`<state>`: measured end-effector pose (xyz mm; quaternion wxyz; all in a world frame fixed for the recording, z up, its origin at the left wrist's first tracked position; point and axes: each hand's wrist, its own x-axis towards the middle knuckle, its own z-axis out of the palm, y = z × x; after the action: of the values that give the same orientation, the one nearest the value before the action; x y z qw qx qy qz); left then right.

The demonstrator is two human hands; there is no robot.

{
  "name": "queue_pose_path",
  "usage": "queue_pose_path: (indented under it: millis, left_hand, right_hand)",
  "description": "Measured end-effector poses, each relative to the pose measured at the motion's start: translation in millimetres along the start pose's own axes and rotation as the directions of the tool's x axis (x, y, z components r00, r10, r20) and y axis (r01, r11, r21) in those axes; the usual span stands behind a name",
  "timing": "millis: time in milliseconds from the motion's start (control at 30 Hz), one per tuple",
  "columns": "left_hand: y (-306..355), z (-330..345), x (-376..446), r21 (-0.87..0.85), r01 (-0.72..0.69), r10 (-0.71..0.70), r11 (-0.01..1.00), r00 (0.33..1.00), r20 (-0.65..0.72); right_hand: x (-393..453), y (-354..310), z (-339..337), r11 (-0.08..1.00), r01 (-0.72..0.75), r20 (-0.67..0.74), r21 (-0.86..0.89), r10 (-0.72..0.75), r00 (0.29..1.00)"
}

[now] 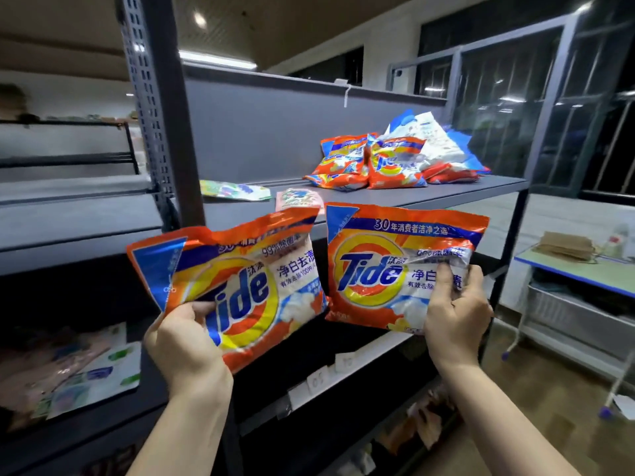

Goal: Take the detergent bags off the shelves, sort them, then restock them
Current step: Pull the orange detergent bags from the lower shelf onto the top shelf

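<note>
Where fingers (446, 274) grip, bag (374, 266) print hidden.

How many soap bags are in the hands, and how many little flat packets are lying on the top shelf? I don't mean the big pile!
Orange Tide bags held: 2, one in the left hand at, one in the right hand at.
Flat packets on the top shelf: 2, a green and white one and a pink one.
Total: 4

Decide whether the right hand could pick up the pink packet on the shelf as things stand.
Probably not: the right hand already grips a Tide bag, which also partly covers the pink packet.
</note>
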<state>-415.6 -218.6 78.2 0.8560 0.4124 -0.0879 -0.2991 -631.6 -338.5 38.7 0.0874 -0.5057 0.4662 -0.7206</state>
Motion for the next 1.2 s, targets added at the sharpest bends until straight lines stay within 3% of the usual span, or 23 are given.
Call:
queue_pose_path:
  millis: [133, 333, 467, 633, 1067, 1200]
  left_hand:
    - [-4, 56, -1, -0.046, 0.016, -0.011, 0.999, 0.995, 0.101]
    - [-18, 158, 34, -0.116, -0.103, 0.123, 0.988, 0.977, 0.175]
    - [-28, 227, 78, -0.038, -0.217, 0.22, 0.975, 0.96, 0.174]
    - [-53, 297, 109, 0.032, -0.22, 0.206, 0.975, 0.948, 0.243]
    - [-145, 394, 171, 0.198, -0.08, 0.069, 0.977, 0.996, 0.061]
    - [-176, 417, 189, 0.328, -0.123, 0.136, 0.937, 0.991, -0.015]
  right_hand:
    - [43, 17, -4, 1.0, -0.02, -0.059, -0.013, 0.019, 0.998]
    - [113, 49, 6, 1.0, 0.001, -0.184, -0.009, -0.003, 0.983]
    - [166, 72, 18, 1.0, -0.005, -0.259, 0.004, 0.006, 0.966]
    - [226, 93, 32, 1.0, 0.003, -0.347, 0.008, 0.0, 0.938]
    - [336, 151, 84, 0.997, -0.04, -0.367, 0.064, 0.06, 0.928]
    - [369, 165, 102, 0.988, -0.058, -0.283, 0.143, 0.097, 0.954]
